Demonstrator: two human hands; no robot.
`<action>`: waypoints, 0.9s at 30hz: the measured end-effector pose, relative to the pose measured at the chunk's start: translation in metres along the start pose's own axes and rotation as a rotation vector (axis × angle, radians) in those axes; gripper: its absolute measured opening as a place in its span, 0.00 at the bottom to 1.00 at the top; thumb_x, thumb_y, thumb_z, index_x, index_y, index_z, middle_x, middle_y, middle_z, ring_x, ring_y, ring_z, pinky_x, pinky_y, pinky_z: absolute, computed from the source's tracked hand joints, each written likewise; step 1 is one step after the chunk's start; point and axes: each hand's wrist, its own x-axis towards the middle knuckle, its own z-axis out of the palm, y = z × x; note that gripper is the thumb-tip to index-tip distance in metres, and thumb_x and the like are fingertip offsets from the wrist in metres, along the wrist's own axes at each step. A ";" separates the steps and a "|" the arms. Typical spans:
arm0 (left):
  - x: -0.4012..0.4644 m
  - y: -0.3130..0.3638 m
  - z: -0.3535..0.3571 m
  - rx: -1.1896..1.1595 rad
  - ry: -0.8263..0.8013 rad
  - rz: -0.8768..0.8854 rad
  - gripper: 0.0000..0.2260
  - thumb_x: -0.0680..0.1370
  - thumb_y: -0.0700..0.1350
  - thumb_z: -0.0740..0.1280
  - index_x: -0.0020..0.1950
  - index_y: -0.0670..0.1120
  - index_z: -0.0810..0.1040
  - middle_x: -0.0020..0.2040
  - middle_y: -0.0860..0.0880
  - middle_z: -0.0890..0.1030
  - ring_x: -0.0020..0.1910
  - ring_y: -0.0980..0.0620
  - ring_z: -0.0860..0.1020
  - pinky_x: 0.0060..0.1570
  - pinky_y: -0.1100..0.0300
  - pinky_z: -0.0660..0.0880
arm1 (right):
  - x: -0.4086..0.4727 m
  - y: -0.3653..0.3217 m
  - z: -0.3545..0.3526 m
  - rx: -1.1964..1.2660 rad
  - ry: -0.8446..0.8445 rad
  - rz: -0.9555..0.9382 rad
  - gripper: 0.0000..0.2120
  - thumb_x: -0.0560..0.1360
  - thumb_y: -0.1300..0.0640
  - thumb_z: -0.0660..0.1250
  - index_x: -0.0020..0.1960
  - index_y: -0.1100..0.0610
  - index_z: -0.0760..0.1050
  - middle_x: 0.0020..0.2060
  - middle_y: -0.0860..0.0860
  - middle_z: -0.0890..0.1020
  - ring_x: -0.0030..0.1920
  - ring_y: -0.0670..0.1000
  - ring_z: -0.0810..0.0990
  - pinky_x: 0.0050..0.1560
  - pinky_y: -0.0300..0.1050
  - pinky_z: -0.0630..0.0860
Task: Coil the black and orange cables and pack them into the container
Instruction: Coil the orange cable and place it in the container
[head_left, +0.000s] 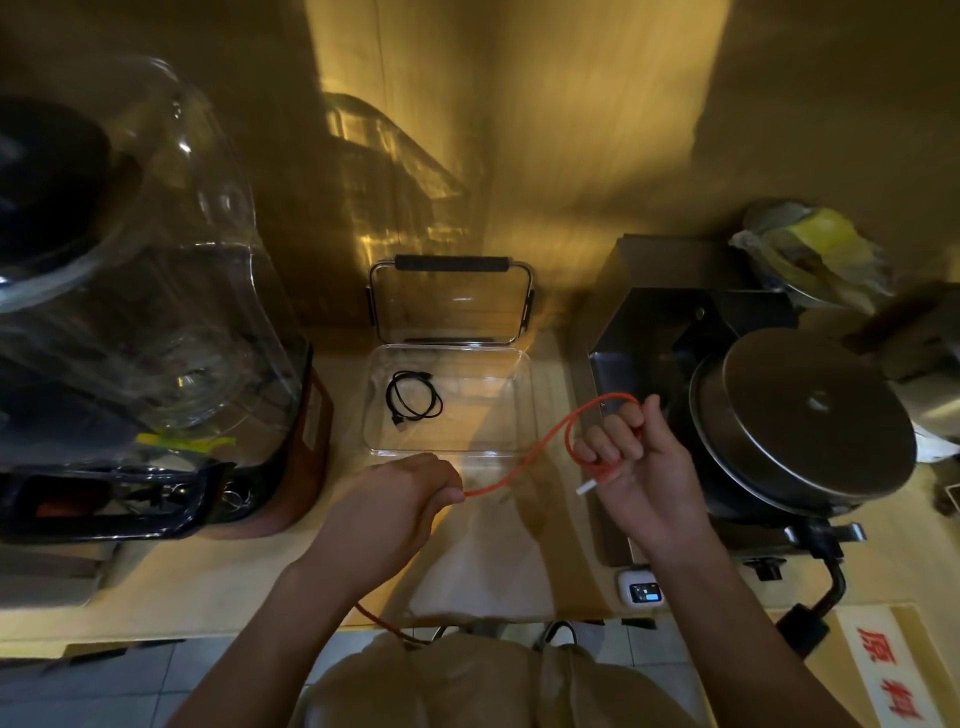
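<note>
Your left hand (410, 488) pinches the orange cable (524, 457) just before the clear container (524, 395) holding the coiled black cable (413, 400); feed slack evenly while right-hand fingers (610, 441), closed around the loop, wind.

A single view is provided, taken from a wide-angle camera worn on the head. It is directed forward and steeply downward onto a yellow-lit wooden counter (171, 587), close enough that both forearms enter from the bottom edge. Straight edges are bowed by the lens toward the frame borders. The clear rectangular plastic container (524, 395) is centred, the wall is seen above, and grey floor tiles (156, 680) below.
</note>
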 end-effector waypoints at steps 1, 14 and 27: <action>0.001 0.002 0.000 -0.003 -0.013 0.003 0.15 0.80 0.59 0.53 0.47 0.56 0.77 0.42 0.59 0.79 0.42 0.58 0.78 0.39 0.60 0.72 | 0.001 0.001 0.002 -0.007 0.016 -0.011 0.22 0.82 0.42 0.50 0.37 0.53 0.71 0.24 0.47 0.69 0.28 0.47 0.68 0.37 0.41 0.71; 0.025 0.031 -0.010 0.101 -0.088 0.293 0.04 0.77 0.48 0.67 0.42 0.55 0.77 0.38 0.57 0.79 0.39 0.58 0.72 0.37 0.64 0.69 | 0.000 0.021 0.025 -0.355 0.012 0.015 0.18 0.84 0.52 0.50 0.44 0.60 0.72 0.41 0.59 0.80 0.49 0.58 0.81 0.62 0.55 0.74; 0.048 0.053 -0.007 0.042 0.006 0.323 0.11 0.77 0.56 0.61 0.45 0.51 0.77 0.41 0.53 0.76 0.39 0.55 0.78 0.39 0.56 0.75 | -0.019 0.047 0.032 -0.702 -0.041 0.260 0.24 0.84 0.49 0.52 0.35 0.59 0.72 0.22 0.54 0.69 0.21 0.50 0.66 0.25 0.46 0.59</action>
